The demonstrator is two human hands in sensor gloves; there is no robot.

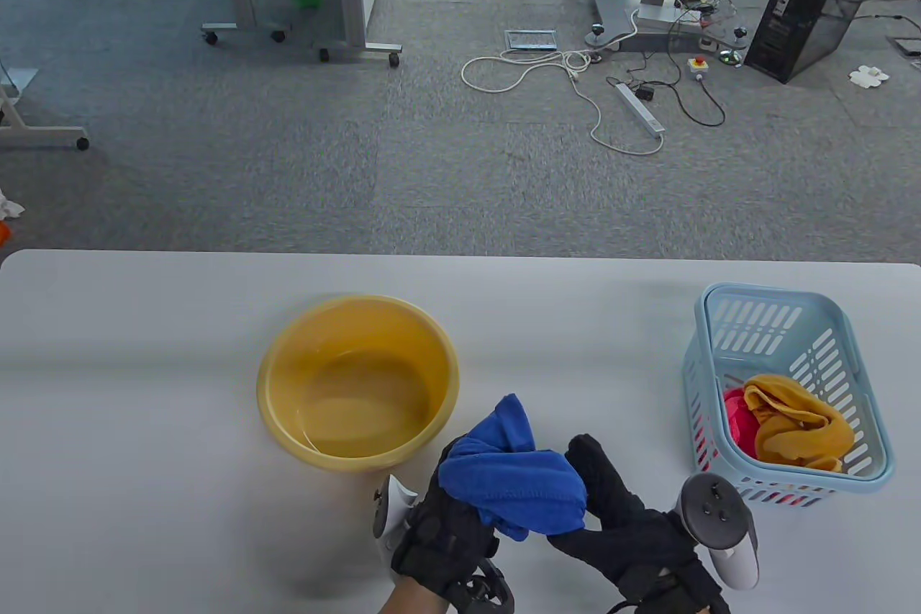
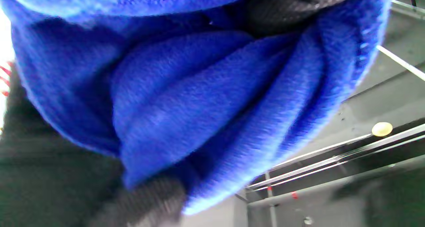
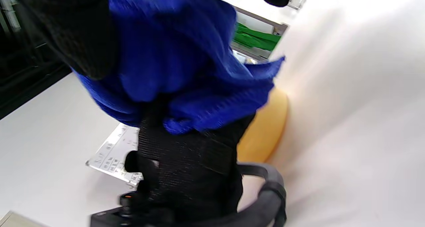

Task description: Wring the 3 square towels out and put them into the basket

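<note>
Table view, bunched blue towel (image 1: 514, 481), thick folds, gripped by left hand (image 1: 446, 535)

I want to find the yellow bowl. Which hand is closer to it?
Left. The left hand, gripping the blue towel, sits just below the yellow bowl. The right hand is farther, toward the basket.

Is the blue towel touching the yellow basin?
Apart. The table view shows the blue towel held in both hands above the table, beside the yellow basin.
</note>
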